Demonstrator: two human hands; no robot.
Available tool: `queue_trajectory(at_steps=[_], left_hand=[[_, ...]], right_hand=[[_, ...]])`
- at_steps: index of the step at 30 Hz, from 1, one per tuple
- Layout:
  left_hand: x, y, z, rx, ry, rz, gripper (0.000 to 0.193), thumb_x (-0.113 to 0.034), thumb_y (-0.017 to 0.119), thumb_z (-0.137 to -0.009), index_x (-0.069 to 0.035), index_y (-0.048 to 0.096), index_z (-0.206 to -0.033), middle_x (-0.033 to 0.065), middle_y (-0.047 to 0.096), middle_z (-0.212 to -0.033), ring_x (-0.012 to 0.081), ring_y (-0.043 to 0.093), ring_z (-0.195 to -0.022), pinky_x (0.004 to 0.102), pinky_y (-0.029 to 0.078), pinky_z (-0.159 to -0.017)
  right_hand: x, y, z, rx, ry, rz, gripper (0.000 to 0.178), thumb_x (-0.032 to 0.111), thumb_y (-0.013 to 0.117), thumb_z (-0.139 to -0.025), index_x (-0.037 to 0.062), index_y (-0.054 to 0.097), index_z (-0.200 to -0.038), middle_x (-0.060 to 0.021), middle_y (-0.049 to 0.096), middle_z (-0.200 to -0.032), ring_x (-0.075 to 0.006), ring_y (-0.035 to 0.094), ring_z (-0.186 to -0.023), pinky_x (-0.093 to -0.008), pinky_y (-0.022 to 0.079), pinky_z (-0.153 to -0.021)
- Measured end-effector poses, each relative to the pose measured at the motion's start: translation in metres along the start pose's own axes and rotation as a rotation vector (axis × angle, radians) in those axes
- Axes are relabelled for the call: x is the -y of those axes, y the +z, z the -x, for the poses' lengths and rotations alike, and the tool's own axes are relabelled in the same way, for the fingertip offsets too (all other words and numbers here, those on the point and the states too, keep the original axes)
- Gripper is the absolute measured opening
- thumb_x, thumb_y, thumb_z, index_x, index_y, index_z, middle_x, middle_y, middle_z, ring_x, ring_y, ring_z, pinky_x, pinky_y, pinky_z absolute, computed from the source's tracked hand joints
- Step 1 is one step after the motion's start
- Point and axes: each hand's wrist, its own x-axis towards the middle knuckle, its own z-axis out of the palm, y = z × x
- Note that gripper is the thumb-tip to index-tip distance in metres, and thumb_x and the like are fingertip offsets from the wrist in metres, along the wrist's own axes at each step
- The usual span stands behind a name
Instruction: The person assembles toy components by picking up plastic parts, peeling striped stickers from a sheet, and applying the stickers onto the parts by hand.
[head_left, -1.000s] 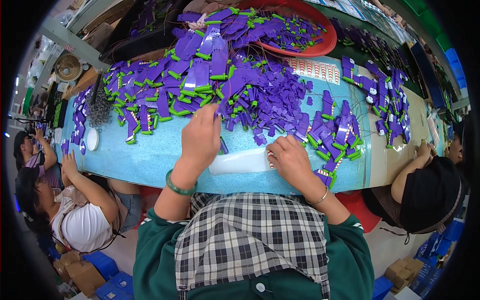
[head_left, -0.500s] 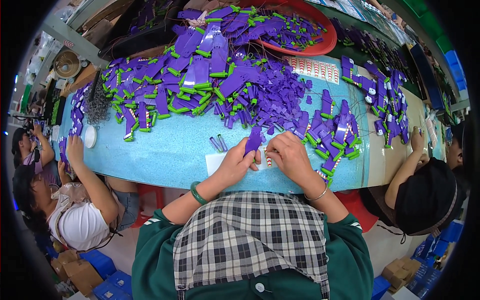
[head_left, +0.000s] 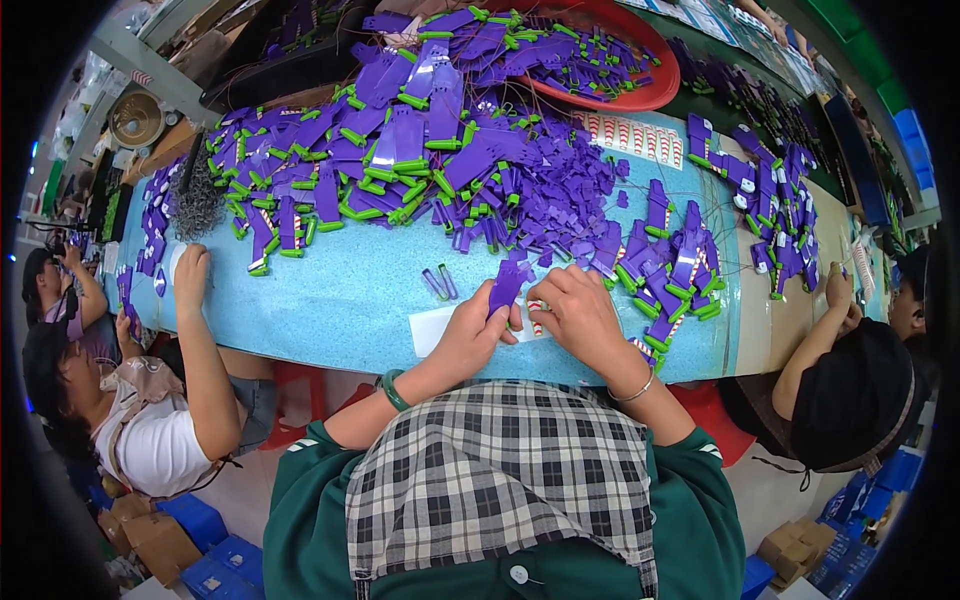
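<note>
My left hand (head_left: 470,328) holds a flat purple plastic piece (head_left: 508,283) upright between thumb and fingers, close to the table's near edge. Just to its right, my right hand (head_left: 578,318) is closed in a pinch at a red-and-white striped sticker (head_left: 536,322). Whether the sticker has come off its backing is hidden by the fingers. Partly under my left hand lies a white sheet (head_left: 428,331). Two small clear-and-purple pieces with green ends (head_left: 438,283) rest beyond the sheet.
A large heap of purple parts with green ends (head_left: 400,140) covers the far side. A red basin (head_left: 655,95) of similar parts stands behind, near a striped sticker sheet (head_left: 630,138). Finished-looking striped parts (head_left: 685,265) lie at right. Co-workers sit on both sides.
My hands stay almost where they were, still at the purple piece and the striped sticker. The left co-worker's hand has moved right, onto the white round object.
</note>
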Motion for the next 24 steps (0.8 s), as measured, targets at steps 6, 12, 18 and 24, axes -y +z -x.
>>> queue_trajectory(at_steps=[6,12,18,24], left_hand=[[0.000,0.001,-0.002,0.001,-0.010,-0.011,0.022,-0.003,0.038,-0.093,0.001,0.044,-0.114,0.0071,0.054,-0.088,0.0133,0.056,-0.081,0.0263,0.053,-0.066],[-0.006,-0.003,-0.005,0.008,-0.013,0.062,0.023,-0.007,0.047,-0.092,0.000,0.048,-0.113,0.0057,0.057,-0.084,0.0114,0.057,-0.070,0.0250,0.051,-0.061],[-0.023,-0.003,-0.002,0.029,0.017,-0.037,0.015,-0.013,0.063,-0.085,-0.003,0.062,-0.097,-0.0014,0.059,-0.070,0.0044,0.054,-0.058,0.0196,0.043,-0.049],[-0.032,-0.006,-0.002,-0.077,0.015,0.316,0.008,-0.010,0.060,-0.087,-0.001,0.060,-0.088,0.0034,0.061,-0.070,0.0087,0.055,-0.057,0.0218,0.044,-0.050]], right_hand=[[-0.006,0.007,0.001,-0.028,-0.039,-0.027,0.015,0.012,0.070,-0.067,0.0099,0.062,-0.079,-0.0023,0.056,-0.080,-0.0218,0.052,-0.077,-0.0346,0.038,-0.068],[-0.004,-0.009,-0.003,-0.071,0.010,-0.420,0.013,0.006,0.068,-0.070,0.0060,0.059,-0.079,-0.0052,0.060,-0.082,-0.0237,0.056,-0.081,-0.0357,0.043,-0.071],[0.011,-0.037,-0.010,0.061,0.124,-0.552,0.016,0.007,0.068,-0.073,0.0040,0.059,-0.086,-0.0097,0.062,-0.087,-0.0261,0.058,-0.086,-0.0353,0.045,-0.074],[0.025,-0.023,-0.006,-0.306,0.221,-0.837,0.024,0.014,0.067,-0.076,0.0035,0.058,-0.096,-0.0102,0.056,-0.114,-0.0210,0.055,-0.102,-0.0315,0.044,-0.078]])
